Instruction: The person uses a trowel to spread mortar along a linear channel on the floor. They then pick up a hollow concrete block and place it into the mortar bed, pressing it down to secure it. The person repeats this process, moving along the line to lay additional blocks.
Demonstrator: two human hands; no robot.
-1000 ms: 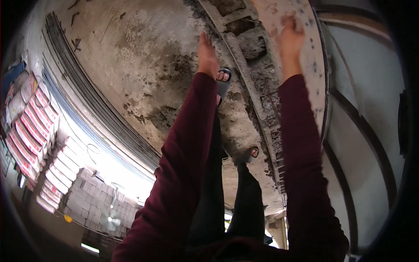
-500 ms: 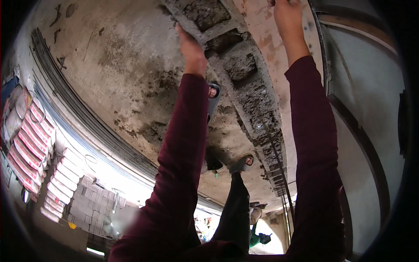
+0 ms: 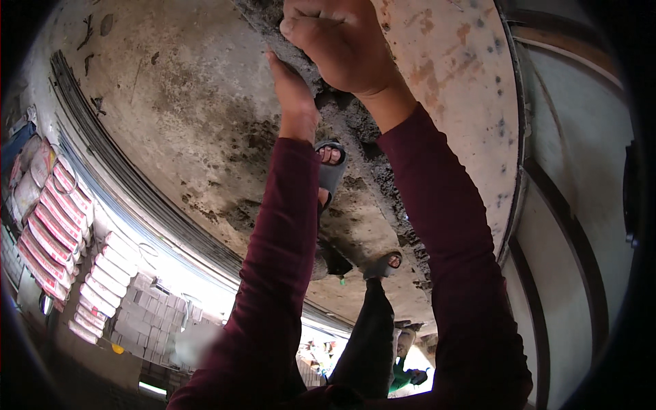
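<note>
Two piles of bags (image 3: 55, 225) are sitting way over left, and long dark bars (image 3: 83, 123) are curving along the stained floor (image 3: 184, 96). Next in, the left hand (image 3: 294, 92) is hovering edge-on right by the rough concrete strip (image 3: 350, 130); its fingers are stretching out straight and flat, and it isn't gripping anything I can see. The strip is running up the middle, passing behind the right hand (image 3: 342, 44), which is bunching into a fist shape. Pale board (image 3: 458, 82) is lying to the right of that.

For doing this bit well, I'd be keeping the left palm flat and its fingertips clear of the rough edge, with the right wrist staying loose and both sandals (image 3: 331, 164) well planted.

Hard to make out: the left hand is hiding its palm side, so I can't tell if it's touching the strip. The right hand's own knuckles are blocking its grip, so no telling how tightly it's closing or on what. The strip's top end is running out of frame.
</note>
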